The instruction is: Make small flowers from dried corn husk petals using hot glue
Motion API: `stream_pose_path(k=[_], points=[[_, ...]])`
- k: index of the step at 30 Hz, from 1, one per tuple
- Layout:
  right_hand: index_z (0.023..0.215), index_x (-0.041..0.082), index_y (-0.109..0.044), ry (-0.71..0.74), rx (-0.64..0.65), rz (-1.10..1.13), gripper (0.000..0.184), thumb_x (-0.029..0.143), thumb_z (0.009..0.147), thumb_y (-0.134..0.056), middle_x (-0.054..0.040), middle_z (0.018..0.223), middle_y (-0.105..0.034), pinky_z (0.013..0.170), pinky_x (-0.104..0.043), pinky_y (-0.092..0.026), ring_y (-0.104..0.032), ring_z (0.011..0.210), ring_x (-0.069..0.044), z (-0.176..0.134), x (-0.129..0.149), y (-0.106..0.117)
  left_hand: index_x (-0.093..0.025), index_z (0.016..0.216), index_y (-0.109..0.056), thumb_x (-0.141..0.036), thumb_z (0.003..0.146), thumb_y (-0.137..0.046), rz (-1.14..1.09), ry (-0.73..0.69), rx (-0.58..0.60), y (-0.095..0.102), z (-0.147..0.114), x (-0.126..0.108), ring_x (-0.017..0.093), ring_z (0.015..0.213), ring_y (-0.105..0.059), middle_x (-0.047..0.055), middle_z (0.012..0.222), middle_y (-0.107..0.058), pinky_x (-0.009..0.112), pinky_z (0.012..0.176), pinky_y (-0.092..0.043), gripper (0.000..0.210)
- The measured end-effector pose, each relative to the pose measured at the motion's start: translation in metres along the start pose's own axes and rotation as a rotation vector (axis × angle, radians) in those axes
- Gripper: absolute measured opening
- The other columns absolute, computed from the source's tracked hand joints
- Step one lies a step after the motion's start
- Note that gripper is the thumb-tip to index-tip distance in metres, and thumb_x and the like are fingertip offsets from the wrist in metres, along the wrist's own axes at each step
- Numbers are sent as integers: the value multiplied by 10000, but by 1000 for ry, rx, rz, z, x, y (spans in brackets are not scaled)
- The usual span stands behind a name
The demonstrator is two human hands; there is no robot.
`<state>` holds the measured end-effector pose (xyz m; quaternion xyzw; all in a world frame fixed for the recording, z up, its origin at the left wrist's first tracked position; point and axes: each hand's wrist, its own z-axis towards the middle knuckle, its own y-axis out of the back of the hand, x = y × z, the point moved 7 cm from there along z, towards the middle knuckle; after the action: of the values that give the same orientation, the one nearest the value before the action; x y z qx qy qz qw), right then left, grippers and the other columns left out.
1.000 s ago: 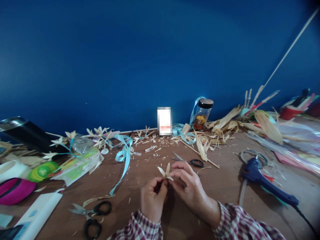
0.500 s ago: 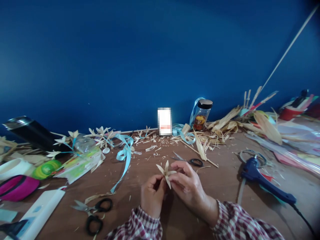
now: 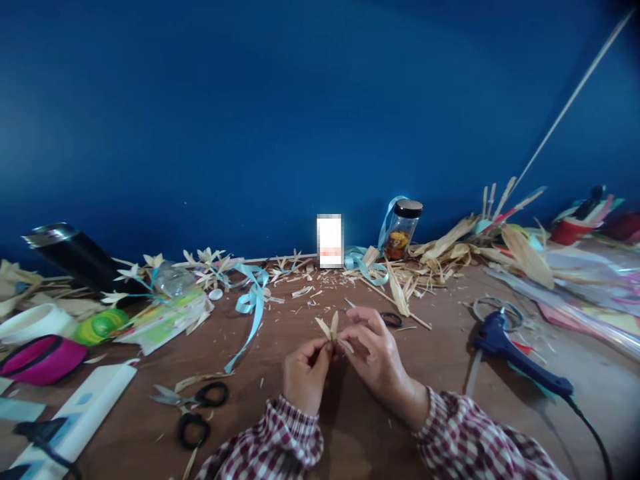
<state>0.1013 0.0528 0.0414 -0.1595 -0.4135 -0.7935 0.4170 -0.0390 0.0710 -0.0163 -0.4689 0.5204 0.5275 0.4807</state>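
A small pale flower with pointed petals [image 3: 334, 325], apparently dried corn husk, is held up just above the table in front of me. My left hand [image 3: 306, 375] pinches it from below between thumb and fingers. On its right side, the thumb and fingertips of my right hand [image 3: 381, 363] close on a petal. A pair of black-handled scissors [image 3: 391, 319] lies behind my right hand, partly hidden by it. More scissors [image 3: 194, 407], their blades apart, lie to the left of my left sleeve.
A blue glue gun [image 3: 523, 357] with a cord lies at right. Light blue ribbon [image 3: 253, 303], husk scraps [image 3: 303, 291] and a black-lidded jar [image 3: 403, 230] are along the back. At left are a power strip [image 3: 83, 420], a pink ring-shaped object [image 3: 45, 360] and a black bottle [image 3: 80, 260].
The flower has tilted and its petals sit differently, with the right one pointing lower. My right fingers have shifted slightly on it. The whole view has turned a little.
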Motion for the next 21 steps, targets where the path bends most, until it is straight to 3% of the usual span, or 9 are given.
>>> stream_pose_path(k=[7, 11, 14, 21], points=[[779, 183, -592, -92, -52, 59, 52, 188, 781, -541, -93, 1029, -531, 775, -316, -450, -527, 962, -210, 8, 0, 8, -145, 717, -710, -304, 688, -643, -122, 64, -69, 6, 6, 3, 159, 597, -637, 28, 641, -704, 238, 600, -506, 175], [812, 176, -574, -283, 150, -1, 103, 197, 820, -473, -28, 769, -617, 606, -227, -436, -575, 684, -143, 10, -18, -2, -135, 701, -703, -302, 664, -669, -252, 131, -95, 7, 9, 12, 146, 608, -639, 36, 652, -708, 229, 600, -513, 174], [778, 185, -608, -307, 322, -148, 96, 181, 782, -512, -14, 711, -646, 606, -227, -411, -587, 659, -150, 4, -29, -10, -128, 718, -704, -312, 650, -684, -315, 155, -75, 5, 9, 16, 156, 630, -649, 53, 670, -714, 241, 614, -521, 197], [937, 202, -617, -257, 333, -284, 203, 185, 836, -442, -48, 843, -672, 666, -236, -401, -609, 770, -167, 4, -25, -2, -126, 739, -705, -325, 670, -663, -173, 84, -42, 3, 7, 9, 178, 641, -659, 64, 674, -719, 264, 630, -528, 215]])
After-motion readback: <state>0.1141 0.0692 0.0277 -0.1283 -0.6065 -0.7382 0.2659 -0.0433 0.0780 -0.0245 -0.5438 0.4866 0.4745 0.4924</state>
